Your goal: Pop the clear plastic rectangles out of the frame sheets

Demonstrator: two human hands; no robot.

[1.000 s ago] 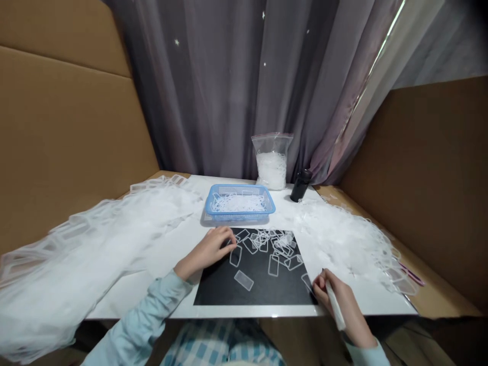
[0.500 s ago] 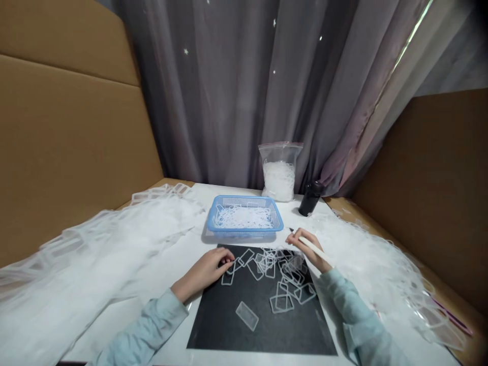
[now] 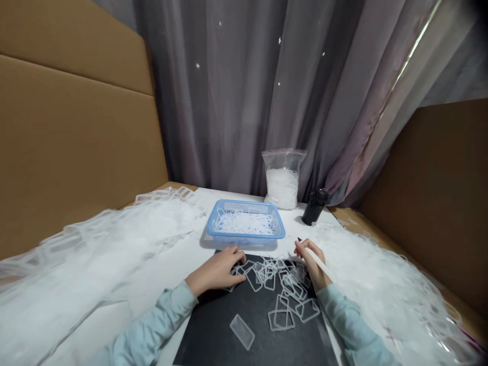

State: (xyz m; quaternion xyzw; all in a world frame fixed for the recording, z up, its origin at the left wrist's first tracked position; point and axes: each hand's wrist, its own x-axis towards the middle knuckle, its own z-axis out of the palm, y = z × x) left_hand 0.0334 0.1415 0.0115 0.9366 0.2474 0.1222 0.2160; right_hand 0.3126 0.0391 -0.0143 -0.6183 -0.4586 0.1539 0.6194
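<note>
My left hand (image 3: 223, 269) rests over the upper left of a black mat (image 3: 213, 325), fingers curved apart above several white rectangular frames (image 3: 254, 279). Whether its fingertips touch a frame is hard to see. In my right hand (image 3: 313, 259) is a white pen-like tool (image 3: 320, 263) with a dark tip, held like a pencil beyond the mat's upper right corner. More thin frames (image 3: 282, 320) lie overlapped on the mat's right side. A single rectangular piece with a translucent middle (image 3: 242, 331) lies apart near the front.
Behind the mat stands a blue basket (image 3: 246, 235) holding many white pieces. Further back are a filled zip bag (image 3: 282, 188) and a black lidded container (image 3: 314, 207). Heaps of translucent pieces lie left (image 3: 114, 249) and right (image 3: 366, 284). Cardboard walls (image 3: 76, 142) flank the table.
My left hand has shifted right over the frames, its fingers spreading. The right hand, still holding the tool, has moved slightly right. The whole view has tilted a little.
</note>
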